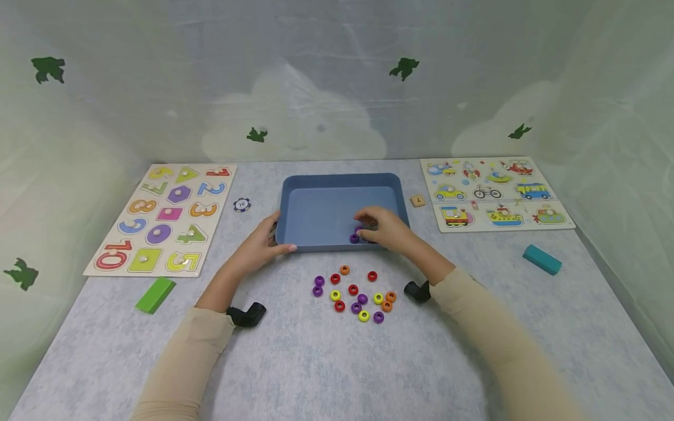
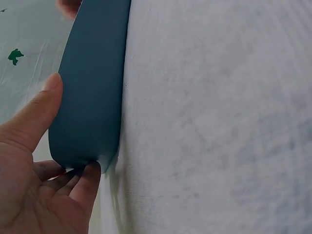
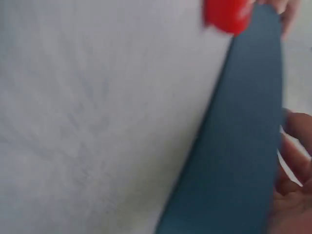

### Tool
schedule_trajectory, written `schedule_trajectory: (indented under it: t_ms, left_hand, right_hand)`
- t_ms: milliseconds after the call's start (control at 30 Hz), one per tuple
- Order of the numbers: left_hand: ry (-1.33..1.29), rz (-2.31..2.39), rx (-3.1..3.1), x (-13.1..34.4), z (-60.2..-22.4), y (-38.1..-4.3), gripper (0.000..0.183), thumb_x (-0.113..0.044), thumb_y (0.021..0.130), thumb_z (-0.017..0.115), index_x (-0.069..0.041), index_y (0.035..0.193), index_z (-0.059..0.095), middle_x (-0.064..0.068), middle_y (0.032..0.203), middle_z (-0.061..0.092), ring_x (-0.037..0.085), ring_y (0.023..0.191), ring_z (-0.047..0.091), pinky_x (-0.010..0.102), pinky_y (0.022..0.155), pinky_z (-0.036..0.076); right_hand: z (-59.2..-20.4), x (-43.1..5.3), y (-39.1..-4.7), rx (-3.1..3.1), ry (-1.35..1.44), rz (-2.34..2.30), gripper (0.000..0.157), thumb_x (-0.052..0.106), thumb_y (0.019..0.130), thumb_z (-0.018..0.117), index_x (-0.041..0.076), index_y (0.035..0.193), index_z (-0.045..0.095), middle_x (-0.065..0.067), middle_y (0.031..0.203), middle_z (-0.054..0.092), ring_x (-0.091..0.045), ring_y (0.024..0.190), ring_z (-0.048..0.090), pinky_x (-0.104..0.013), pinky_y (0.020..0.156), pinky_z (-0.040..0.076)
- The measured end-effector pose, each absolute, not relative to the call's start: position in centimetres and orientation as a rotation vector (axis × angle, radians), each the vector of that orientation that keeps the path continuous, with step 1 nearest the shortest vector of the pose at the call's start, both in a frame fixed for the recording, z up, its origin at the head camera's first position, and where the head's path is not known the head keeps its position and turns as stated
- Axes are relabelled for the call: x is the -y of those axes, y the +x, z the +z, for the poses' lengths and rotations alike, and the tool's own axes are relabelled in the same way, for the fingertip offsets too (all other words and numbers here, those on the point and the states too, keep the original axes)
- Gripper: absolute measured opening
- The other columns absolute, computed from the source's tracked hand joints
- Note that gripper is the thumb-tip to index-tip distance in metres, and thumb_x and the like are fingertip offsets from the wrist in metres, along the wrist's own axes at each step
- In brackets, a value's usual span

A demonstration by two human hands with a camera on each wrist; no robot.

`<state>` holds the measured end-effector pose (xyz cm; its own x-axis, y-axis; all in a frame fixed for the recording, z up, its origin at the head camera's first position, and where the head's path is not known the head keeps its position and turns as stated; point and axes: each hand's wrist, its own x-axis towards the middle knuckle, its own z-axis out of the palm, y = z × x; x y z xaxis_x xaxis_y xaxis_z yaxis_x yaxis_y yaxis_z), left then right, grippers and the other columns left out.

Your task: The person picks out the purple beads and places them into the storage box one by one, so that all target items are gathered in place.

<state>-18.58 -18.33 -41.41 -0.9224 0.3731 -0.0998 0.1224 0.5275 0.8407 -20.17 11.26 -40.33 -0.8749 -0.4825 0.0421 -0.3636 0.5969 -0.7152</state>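
A blue tray [image 1: 316, 213] lies on the table in the head view. My left hand [image 1: 256, 248] grips its near left corner. In the left wrist view the thumb [image 2: 52, 84] lies along the tray's wall [image 2: 90, 83], with the other fingers bent against the corner. Over the tray's near right part is my right hand [image 1: 387, 229], its thumb and fingers bent and apart. A purple bead [image 1: 354, 238] lies in the tray by the thumb; another purple bead shows in the gap of the fingers. In the right wrist view this hand [image 3: 295, 195] is partly behind the tray wall [image 3: 234, 141].
Several loose beads, red [image 1: 353, 289], yellow [image 1: 335, 296], orange [image 1: 387, 306] and purple [image 1: 356, 308], lie before the tray. Around stand a number puzzle [image 1: 168, 213], a vehicle puzzle [image 1: 495, 196], a chip [image 1: 242, 204], a letter tile [image 1: 418, 200], a green block [image 1: 155, 294] and a teal block [image 1: 542, 259].
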Motion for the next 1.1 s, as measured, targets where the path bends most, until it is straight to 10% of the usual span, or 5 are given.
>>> schedule_trajectory:
  t_ms: [567,1100]
  left_hand:
    - [0.405,1.318,-2.515,18.4,-41.6,-18.6,0.096,-0.038,0.068,0.063,-0.009,0.134,-0.001,0.013,0.136,0.001,0.03,0.12,0.014,0.037,0.093,0.029]
    - [0.417,1.312,-2.515,18.4,-41.6,-18.6,0.097,-0.04,0.067,0.063,-0.01,0.134,-0.002,0.012,0.136,0.0,0.03,0.121,0.013,0.037,0.093,0.029]
  right_hand:
    - [-41.5,-12.3,-10.7,-2.362,-1.04,-1.113,0.027,0.019,0.075,0.061,0.016,0.101,0.056,0.008,0.099,0.053,-0.008,0.086,0.048,-0.022,0.073,0.043]
    - [-39.9,-12.7,-14.4,-2.587,-0.953,-1.339,0.023,0.01,0.077,0.059,0.007,0.1,0.057,0.005,0.094,0.053,-0.007,0.081,0.051,-0.02,0.072,0.046]
